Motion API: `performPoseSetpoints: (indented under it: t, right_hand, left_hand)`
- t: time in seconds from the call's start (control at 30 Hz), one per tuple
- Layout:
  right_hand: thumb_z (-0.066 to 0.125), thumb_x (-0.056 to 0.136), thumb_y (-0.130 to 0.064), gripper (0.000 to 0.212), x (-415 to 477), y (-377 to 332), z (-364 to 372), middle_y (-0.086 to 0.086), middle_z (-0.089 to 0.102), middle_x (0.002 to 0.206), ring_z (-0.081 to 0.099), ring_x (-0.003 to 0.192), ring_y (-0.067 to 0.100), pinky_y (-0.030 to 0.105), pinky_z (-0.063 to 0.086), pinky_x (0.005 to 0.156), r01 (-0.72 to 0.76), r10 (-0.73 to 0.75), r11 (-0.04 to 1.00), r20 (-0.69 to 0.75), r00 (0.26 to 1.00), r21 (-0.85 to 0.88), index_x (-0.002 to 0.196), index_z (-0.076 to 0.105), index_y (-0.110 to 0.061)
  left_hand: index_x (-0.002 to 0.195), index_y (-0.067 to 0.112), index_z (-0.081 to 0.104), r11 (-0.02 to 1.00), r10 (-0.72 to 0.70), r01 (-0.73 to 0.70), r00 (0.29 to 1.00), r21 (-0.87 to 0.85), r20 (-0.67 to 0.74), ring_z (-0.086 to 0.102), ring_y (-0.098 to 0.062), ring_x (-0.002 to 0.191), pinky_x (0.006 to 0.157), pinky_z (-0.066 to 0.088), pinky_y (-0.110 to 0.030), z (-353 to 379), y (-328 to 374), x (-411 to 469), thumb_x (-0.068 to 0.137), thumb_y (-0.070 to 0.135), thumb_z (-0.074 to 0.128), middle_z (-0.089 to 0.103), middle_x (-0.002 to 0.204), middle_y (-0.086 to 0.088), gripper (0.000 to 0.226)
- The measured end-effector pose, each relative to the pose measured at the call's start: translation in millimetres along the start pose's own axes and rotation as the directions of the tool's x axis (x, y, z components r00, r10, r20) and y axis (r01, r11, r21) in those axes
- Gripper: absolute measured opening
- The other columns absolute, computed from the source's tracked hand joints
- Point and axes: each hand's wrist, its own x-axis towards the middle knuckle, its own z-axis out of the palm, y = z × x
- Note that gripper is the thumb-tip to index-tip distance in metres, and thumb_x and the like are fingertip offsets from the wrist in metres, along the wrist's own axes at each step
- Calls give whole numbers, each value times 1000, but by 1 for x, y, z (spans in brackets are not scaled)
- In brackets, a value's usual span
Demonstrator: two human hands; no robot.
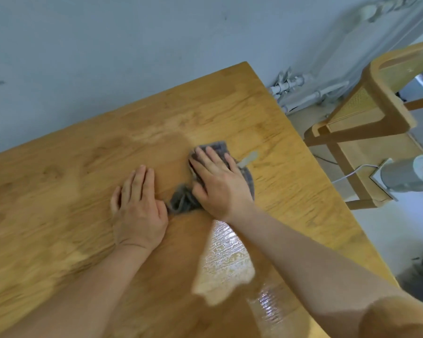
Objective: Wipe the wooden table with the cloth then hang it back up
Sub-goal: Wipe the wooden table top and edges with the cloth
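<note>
Now: wiping, I'd say; hanging up not yet begun.
Right hand (217, 181): flat, fingers straight, pressing the cloth (219, 145) onto the worktop (59, 191).
Left hand (138, 208): flat, grasping nothing, just beside the cloth's bunched tail.
Advice: even palm pressure; cover the wet sheen (225, 259) behind the right hand.

Cloth (219, 145) mostly under right grip (220, 185)

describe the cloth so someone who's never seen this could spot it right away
Start at the big wooden table that fills most of the view. Near its middle the right hand presses flat on the cloth, with the left hand flat on the wood beside it. It is the only soft thing there: crumpled, grey-blue, with a pale tab sticking out.
</note>
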Motion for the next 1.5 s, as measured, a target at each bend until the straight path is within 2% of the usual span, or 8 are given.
performPoseSetpoints:
  t: [0.1, 0.4, 0.6, 0.73, 0.93, 1.23, 1.4, 1.5]
  right_hand:
    - [35, 88, -43, 58, -28, 67, -17, -7, 33, 155, 22, 145, 10, 40, 15, 119, 16, -15, 998, 22, 1000, -55, 144, 43, -27]
    - [27, 93, -42, 65, 46, 121, -36, 2, 16, 161, 8, 149, 19, 43, 9, 119, -532, 519, 846, -190, 834, -24, 153, 23, -18]
    - [26, 87, -44, 64, 107, 20, -8, -5, 22, 160, 12, 148, 14, 44, 7, 121, -114, 112, 993, -61, 992, -20, 149, 33, -26]
    - [35, 84, -40, 60, 61, 30, -12, -6, 36, 153, 26, 144, 14, 40, 15, 118, 292, -287, 956, 104, 952, -32, 140, 49, -26]
    - [24, 88, -44, 67, 143, 86, -36, -3, 16, 161, 9, 149, 16, 44, 7, 120, -309, 301, 947, -101, 948, -84, 152, 24, -23]
    - [25, 87, -43, 62, 135, -10, 2, -8, 31, 156, 21, 146, 10, 40, 12, 118, 173, -171, 984, 37, 985, -43, 144, 42, -29]
    - [26, 92, -47, 62, 184, 62, -26, -4, 16, 161, 9, 149, 17, 46, 6, 118, -303, 297, 949, -77, 952, -84, 151, 25, -28]
    - [35, 89, -45, 59, 210, -2, -3, -4, 29, 157, 17, 146, 18, 48, 11, 116, -193, 185, 978, -100, 978, -83, 145, 36, -27]
  left_hand:
    - [144, 12, 33, 999, -32, 30, 996, 20, 87, 27, -27, 138, 111, 21, -50, -7, 11, 6, 88, 27, 36, 29, 152, -8, 58]
    - [142, 22, 37, 996, -81, 79, 996, -43, -33, 27, -26, 139, 111, 18, -56, -2, 13, 54, 93, 34, 41, 31, 153, -5, 50]
    - [141, 22, 39, 993, -93, 88, 993, -74, -75, 30, -22, 138, 112, 19, -53, 4, 11, 59, 89, 34, 35, 35, 151, -3, 54]
    - [141, 23, 39, 995, -71, 66, 995, -77, -76, 30, -20, 139, 110, 22, -55, 6, 9, 53, 88, 34, 33, 36, 151, -3, 55]
    - [143, 22, 37, 994, -67, 61, 996, -86, -60, 27, -21, 141, 112, 19, -55, 5, 8, 60, 92, 33, 32, 33, 152, -4, 53]
    - [128, 14, 48, 989, -91, 80, 992, -126, -85, 33, -24, 136, 112, 18, -54, 5, 8, 55, 86, 32, 33, 45, 143, -7, 48]
    - [131, 16, 47, 989, -80, 69, 993, -131, -82, 27, -20, 141, 113, 17, -54, 6, 7, 61, 90, 31, 36, 38, 149, -4, 45]
    - [128, 16, 48, 989, -99, 90, 993, -121, -71, 28, -21, 140, 113, 18, -54, 5, 9, 61, 88, 33, 34, 39, 149, -4, 46]
